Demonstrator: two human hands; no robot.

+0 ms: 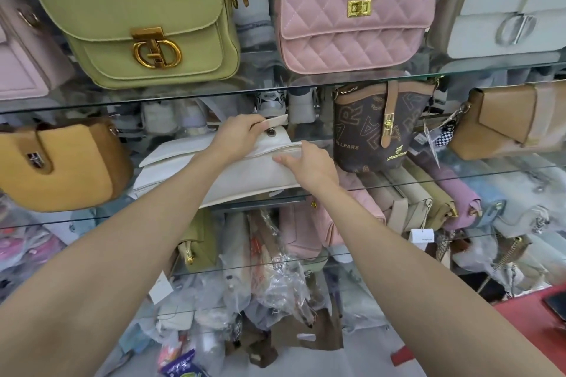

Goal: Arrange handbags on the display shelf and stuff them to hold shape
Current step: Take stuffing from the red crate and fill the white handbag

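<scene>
The white handbag [232, 168] is lying flat on the glass shelf [459, 176], long axis running left to right. The right hand [309, 164] is pressing its near top edge with relaxed fingers, while the left hand [242, 135], farther in, is pinching the snap tab [275, 121].

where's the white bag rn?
Head view, centre: the white bag lies on the middle glass shelf, between the mustard bag and brown monogram bag.

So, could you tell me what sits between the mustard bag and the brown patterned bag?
The white bag, lying flat under both hands, in the head view.
</scene>
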